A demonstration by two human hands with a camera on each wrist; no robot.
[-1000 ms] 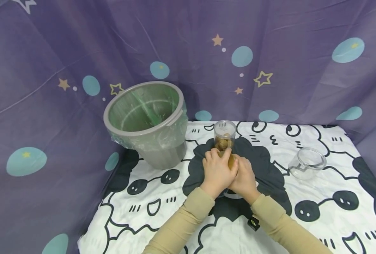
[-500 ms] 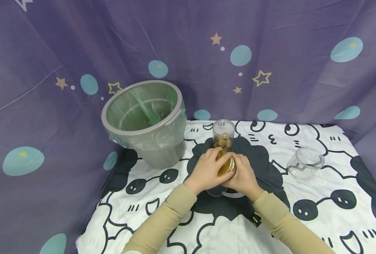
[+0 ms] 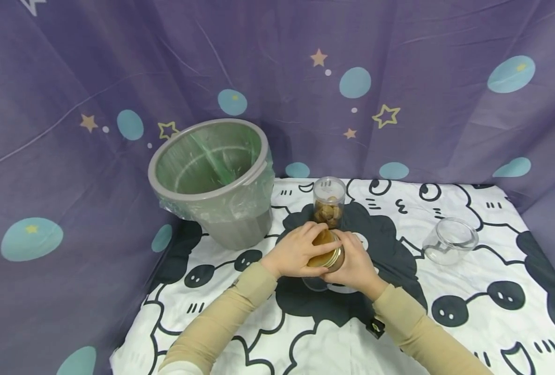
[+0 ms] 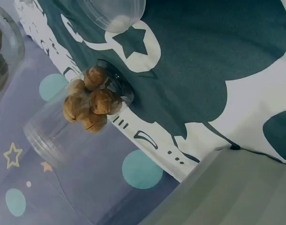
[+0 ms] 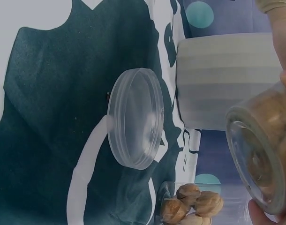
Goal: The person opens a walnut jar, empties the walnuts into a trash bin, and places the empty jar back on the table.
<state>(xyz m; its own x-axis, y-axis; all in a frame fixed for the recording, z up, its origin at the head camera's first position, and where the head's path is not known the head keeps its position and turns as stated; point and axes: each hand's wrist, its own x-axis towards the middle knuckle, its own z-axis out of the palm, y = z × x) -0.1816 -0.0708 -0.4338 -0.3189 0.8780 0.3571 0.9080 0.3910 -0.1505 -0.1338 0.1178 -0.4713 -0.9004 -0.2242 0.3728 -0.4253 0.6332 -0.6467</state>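
Between two hands point(image 3: 290, 253) point(image 3: 354, 264), one jar point(image 5: 265, 152)

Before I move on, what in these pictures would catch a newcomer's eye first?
Most likely the big grey bin, with its see-through liner, at the back left of the patterned cloth. Next, near the middle, the gold-lidded jar: the left hand grips it at the lid and the right hand holds its body. Behind the hands in the head view stands a clear jar with brown nuts inside.
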